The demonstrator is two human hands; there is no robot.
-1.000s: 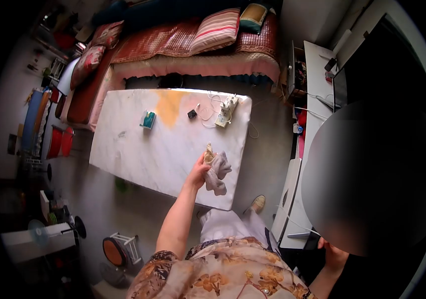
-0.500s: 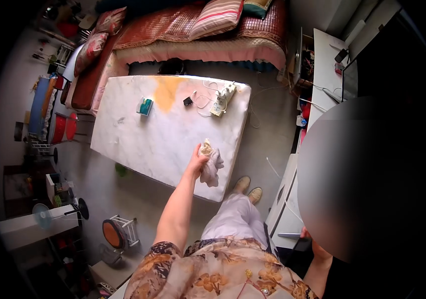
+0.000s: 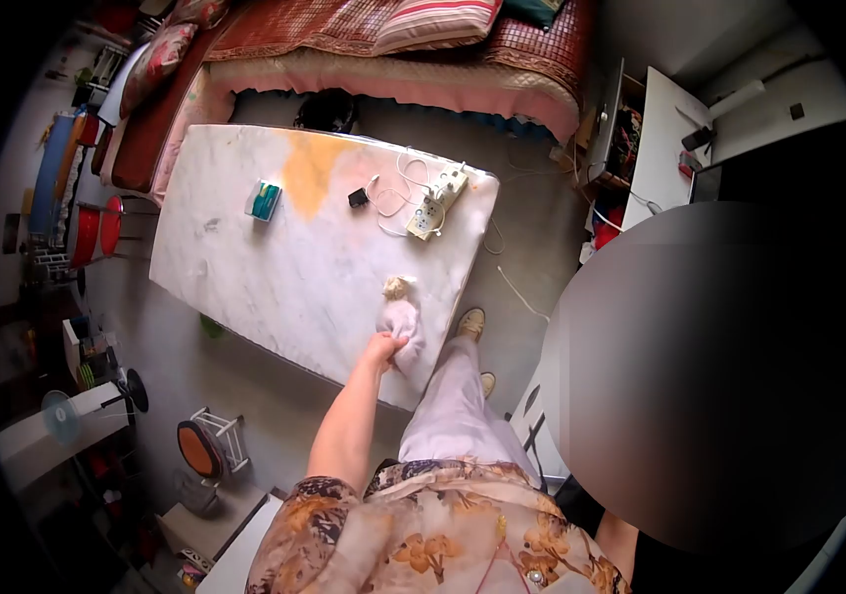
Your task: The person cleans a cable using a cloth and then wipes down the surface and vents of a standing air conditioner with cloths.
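My left hand (image 3: 383, 349) is closed on the edge of a pale grey-lilac cloth (image 3: 400, 325), low over the near right part of the marble-patterned table (image 3: 265, 267). A small crumpled cream thing (image 3: 397, 287) is at the cloth's far end; whether it lies on the table or touches the cloth I cannot tell. Farther back on the table are a power strip (image 3: 437, 202) with white cables, a black charger (image 3: 358, 198) and a small teal box (image 3: 264, 201). Only my right forearm (image 3: 618, 540) shows at the lower right; the right hand is hidden behind a blurred dark area.
Beyond the table stands a sofa (image 3: 294, 38) with a red-brown cover and striped cushion (image 3: 438, 25). A round stool (image 3: 202, 448) and a fan (image 3: 62, 416) are at the left. White furniture (image 3: 662, 139) runs along the right, and a cable (image 3: 522, 292) crosses the floor.
My left hand has drawn back toward me and now grips the cloth's near end. The cream thing, earlier at my fingers, is now away from them. My right hand has gone out of sight.
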